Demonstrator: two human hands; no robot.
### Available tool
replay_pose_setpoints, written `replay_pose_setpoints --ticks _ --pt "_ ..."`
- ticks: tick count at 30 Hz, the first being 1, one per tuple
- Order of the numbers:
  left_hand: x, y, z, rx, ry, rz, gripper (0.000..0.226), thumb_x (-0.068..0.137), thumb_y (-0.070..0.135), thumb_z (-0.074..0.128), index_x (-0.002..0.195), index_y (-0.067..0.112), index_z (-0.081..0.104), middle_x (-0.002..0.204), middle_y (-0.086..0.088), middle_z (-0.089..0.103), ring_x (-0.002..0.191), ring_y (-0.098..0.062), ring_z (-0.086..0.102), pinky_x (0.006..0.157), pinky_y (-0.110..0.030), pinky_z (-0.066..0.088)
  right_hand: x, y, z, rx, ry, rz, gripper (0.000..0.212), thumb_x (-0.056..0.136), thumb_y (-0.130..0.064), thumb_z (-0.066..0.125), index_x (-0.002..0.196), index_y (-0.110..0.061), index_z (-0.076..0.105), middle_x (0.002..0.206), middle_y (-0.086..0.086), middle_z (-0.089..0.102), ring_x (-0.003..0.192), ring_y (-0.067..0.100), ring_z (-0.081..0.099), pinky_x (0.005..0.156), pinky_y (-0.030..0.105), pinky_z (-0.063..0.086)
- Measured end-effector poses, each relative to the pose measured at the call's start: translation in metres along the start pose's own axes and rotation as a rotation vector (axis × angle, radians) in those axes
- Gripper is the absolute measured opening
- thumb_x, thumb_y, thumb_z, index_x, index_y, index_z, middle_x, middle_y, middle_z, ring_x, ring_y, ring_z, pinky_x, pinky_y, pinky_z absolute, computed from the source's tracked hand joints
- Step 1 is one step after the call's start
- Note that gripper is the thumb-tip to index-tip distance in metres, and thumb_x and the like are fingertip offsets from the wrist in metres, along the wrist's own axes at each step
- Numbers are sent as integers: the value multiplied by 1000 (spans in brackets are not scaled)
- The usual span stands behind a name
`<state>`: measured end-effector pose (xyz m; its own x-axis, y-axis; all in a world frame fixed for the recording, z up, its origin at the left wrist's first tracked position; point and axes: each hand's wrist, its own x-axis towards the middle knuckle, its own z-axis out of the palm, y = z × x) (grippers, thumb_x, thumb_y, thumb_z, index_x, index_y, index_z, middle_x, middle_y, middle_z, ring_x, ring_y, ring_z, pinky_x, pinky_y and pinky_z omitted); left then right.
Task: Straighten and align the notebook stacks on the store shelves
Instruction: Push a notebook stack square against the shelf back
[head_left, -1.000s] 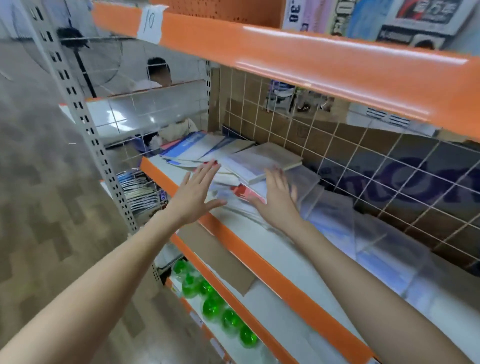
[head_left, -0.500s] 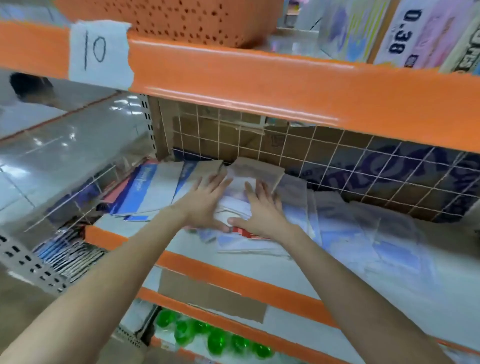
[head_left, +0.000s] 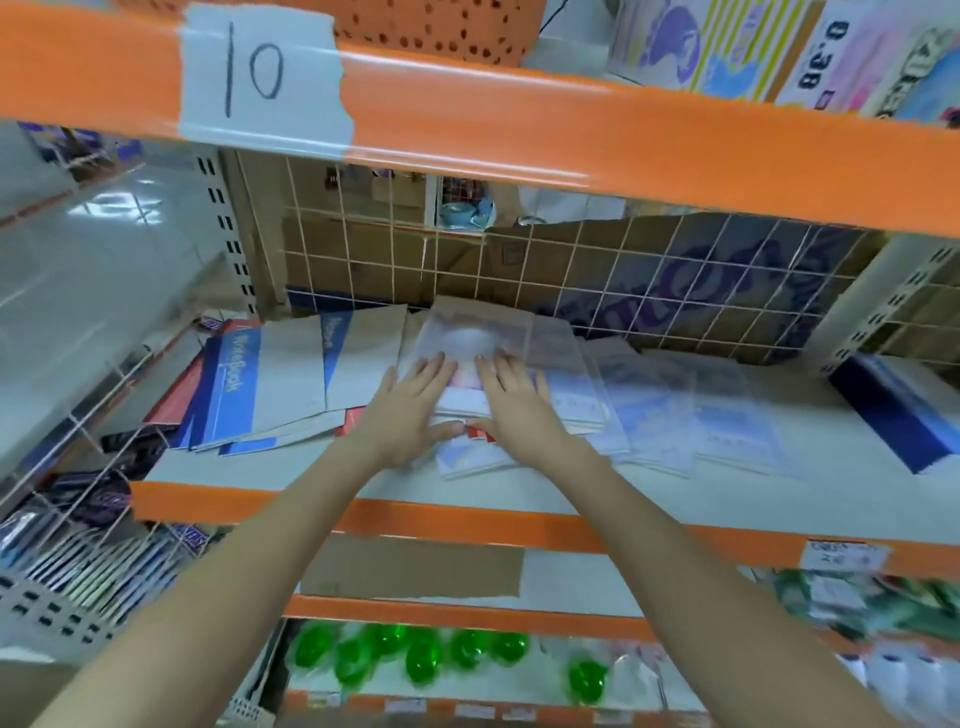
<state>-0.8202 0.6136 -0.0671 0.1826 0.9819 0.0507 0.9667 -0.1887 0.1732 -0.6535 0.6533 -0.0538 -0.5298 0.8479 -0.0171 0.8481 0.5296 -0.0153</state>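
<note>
Squaring up the middle pile is the step I judge to be in hand, on the long grey store shelf with the orange front lip (head_left: 519, 525), backed by a white wire grid over brown cardboard (head_left: 597, 280). On that shelf, to the left, lies the fanned spread of grey-and-blue paper notebooks (head_left: 291, 379), skewed and overlapping; to the right, the row of pale blue notebooks in clear plastic sleeves (head_left: 670, 415) slides out toward the front edge. Between them sits the small stack of plastic-wrapped notebooks with a pink and white cover (head_left: 467, 364), and it is on this that I work. My left hand (head_left: 410, 410) lies flat on its left part, my right hand (head_left: 514, 410) flat on its right part, fingers straight and spread, thumbs nearly meeting at the near edge; neither grip closes round anything. Next, I think, I must press inward and back so the edges come flush, keeping the slick sleeves from slipping.
</note>
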Motion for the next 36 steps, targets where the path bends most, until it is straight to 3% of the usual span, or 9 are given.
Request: replay_pose_setpoints --ticks 8,16,20,25,28,30,32,34,36 --pt "-37 38 19 208 81 -44 65 101 40 27 149 16 -10 158 -8 -11 146 -22 -5 116 -38 -3 -46 9 0 -5 -103 -39 75 100 -39 39 151 -16 -10 158 10 -16 146 21 -13 115 48 -7" --pt "-52 53 12 299 110 50 68 96 1 29 149 17 -9 158 -8 -8 146 -21 -4 116 -34 -6 -88 5 1 -63 -16 4 80 90 6 40 150 -11 -9 158 14 -12 147 25 -8 115 49 -6" --pt "-52 60 15 260 132 45 64 97 0 26 149 14 -8 158 -8 -8 146 -21 -5 116 -34 -8 -83 -11 4 -67 58 110 76 92 0 43 149 -3 -7 157 21 -5 146 30 -2 116 46 1" --pt "-56 63 12 224 156 61 63 97 -1 28 149 13 -5 158 -7 -6 146 -21 -2 116 -34 -7 -86 -10 13 -14 86 101 73 94 3 36 149 -4 -12 157 20 -12 146 31 -10 117 43 -2" --pt "-60 74 9 142 205 110 60 92 -8 35 147 5 16 155 -15 13 143 -32 16 117 -43 8 -94 -4 15 -5 87 90 80 91 6 40 149 -8 -13 157 17 -14 146 29 -12 117 46 -2" --pt "-59 82 5 142 300 227 54 79 -13 36 131 -4 49 136 -23 47 123 -42 48 100 -57 36 -100 2 12 11 96 92 82 89 9 40 150 -10 -11 158 14 -14 146 26 -12 117 44 -4" --pt "-53 89 -2 167 341 286 61 71 -5 22 117 -7 61 121 -24 60 108 -44 59 86 -61 44 -106 12 6 6 120 100 84 87 11 41 151 -12 -9 159 11 -12 146 23 -10 117 42 -5" --pt "-44 106 -12 149 302 296 71 70 1 10 126 -5 54 133 -22 52 121 -43 50 100 -58 36 -113 26 -2 8 160 110 80 88 12 37 151 -12 -6 159 10 -9 147 21 -9 116 39 -6" --pt "-34 124 -17 115 252 289 67 81 2 8 141 3 37 149 -16 32 139 -35 28 115 -46 15 -123 45 -12 10 221 137 76 89 11 33 151 -12 -4 159 9 -7 147 20 -8 116 36 -8"
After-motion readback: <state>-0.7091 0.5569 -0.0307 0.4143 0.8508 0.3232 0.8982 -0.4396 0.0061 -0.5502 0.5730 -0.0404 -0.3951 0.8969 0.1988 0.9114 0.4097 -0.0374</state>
